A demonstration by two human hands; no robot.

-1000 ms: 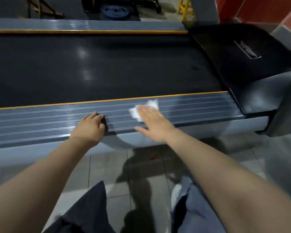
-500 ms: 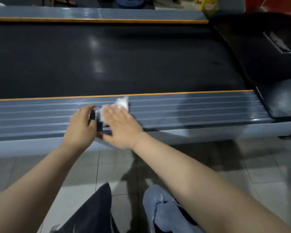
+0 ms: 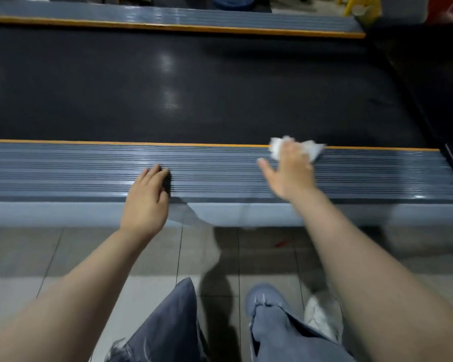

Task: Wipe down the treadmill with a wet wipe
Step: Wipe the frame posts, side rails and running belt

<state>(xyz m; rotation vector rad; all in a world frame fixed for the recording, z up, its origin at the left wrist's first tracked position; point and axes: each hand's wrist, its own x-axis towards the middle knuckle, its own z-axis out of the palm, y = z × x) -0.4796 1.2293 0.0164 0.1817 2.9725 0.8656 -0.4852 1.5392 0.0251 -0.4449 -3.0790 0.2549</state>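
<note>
The treadmill lies crosswise in front of me, with a black belt [image 3: 194, 87] and a ribbed grey side rail [image 3: 76, 173] edged in orange. My right hand [image 3: 290, 173] presses a crumpled white wet wipe [image 3: 313, 150] flat onto the far edge of this near rail, towards its right end. The thumb sticks out to the left, and the wipe shows on both sides of the fingers. My left hand [image 3: 147, 202] rests on the rail's front edge near the middle, fingers relaxed, holding nothing.
A black motor cover [image 3: 429, 87] rises at the right end of the belt. The far side rail [image 3: 168, 19] runs along the top. Grey floor tiles [image 3: 37, 257] and my grey-trousered legs [image 3: 168, 322] lie below. A yellow stool [image 3: 356, 3] stands at the back right.
My right hand first slid the wipe left until it met my left hand, and has now swept it far to the right along the rail. My left hand stayed put.
</note>
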